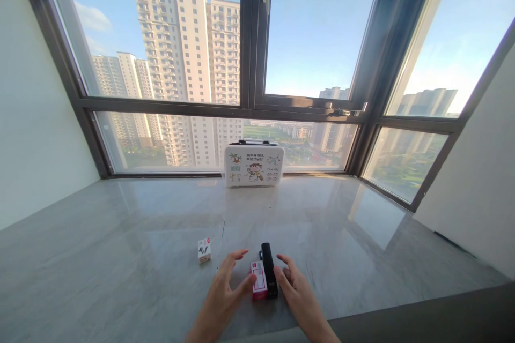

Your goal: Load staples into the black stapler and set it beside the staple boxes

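Observation:
A long black stapler point(269, 270) lies on the grey stone sill, its far end pointing at the window. Against its left side sits a small pink and white box point(258, 280). My left hand point(225, 289) is left of the pair, index finger stretched forward and thumb tip at the box's left edge. On the other side, my right hand point(295, 286) has its thumb at the stapler's right side, index finger reaching forward and other fingers partly curled. Neither hand is wrapped round anything. A little white box point(204, 250) with a dark printed picture stands farther left.
At the back of the sill point(140, 257), a white case point(254, 165) with cartoon prints and a dark handle stands upright against the window. Dark window frames point(219, 109) border the sill. White walls point(40, 118) close it in at left and right.

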The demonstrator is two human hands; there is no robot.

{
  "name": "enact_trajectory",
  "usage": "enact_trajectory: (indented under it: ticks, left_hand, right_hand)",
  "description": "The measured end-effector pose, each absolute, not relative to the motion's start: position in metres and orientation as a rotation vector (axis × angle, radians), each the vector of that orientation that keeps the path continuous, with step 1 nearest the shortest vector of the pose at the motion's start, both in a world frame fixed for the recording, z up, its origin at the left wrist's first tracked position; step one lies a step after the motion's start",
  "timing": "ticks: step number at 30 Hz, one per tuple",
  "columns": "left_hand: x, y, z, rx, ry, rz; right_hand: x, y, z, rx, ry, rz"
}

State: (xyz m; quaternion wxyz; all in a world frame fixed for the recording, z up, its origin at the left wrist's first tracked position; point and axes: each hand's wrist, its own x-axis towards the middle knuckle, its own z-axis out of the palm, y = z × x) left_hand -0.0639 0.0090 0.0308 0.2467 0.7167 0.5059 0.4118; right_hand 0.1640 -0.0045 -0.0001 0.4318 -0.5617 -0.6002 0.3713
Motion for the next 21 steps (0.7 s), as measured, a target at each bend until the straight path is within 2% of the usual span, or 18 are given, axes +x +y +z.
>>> enact_trajectory:
  ticks: [4, 6, 11, 17, 21]
  left_hand:
    - [-0.131, 0.036, 0.041, 1.772, 1.841, 1.234]
    - [-0.161, 0.055, 0.044, 1.742, 2.055, 0.909]
    - [-0.159, 0.089, 0.037, 1.853, 1.839, 0.593]
    - [-0.085, 0.096, 0.025, 1.897, 1.514, 0.433]
    - [-0.061, 0.092, 0.024, 1.871, 1.348, 0.356]
  right_hand:
    - [0.169, -0.016, 0.002, -1.412, -1.573, 0.931]
    - [0.169, -0.022, 0.007, -1.435, -1.632, 0.920]
    - [0.160, -0.024, 0.023, -1.607, -1.811, 0.804]
    - [0.146, -0.018, 0.055, -1.670, -2.001, 0.645]
    - [0.143, -0.010, 0.061, -1.687, -2.038, 0.652]
